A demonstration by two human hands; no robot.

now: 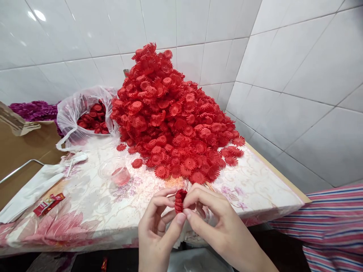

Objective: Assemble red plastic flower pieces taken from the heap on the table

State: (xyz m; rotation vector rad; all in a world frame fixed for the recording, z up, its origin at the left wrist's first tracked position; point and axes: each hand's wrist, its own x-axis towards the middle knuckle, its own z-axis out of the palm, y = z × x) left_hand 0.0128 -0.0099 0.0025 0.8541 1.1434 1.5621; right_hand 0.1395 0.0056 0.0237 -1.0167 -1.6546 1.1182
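My left hand and my right hand meet at the near edge of the table, both pinching a small stack of red petal discs between fingertips and thumbs. Just beyond them rises a tall heap of red fabric flower pieces piled against the tiled wall. A few loose red discs lie at the heap's foot on the flowered tablecloth.
A clear plastic bag with more red pieces sits left of the heap, purple pieces behind it. A clear cup, white paper, a red wrapper and a cardboard box lie left. Striped cloth at right.
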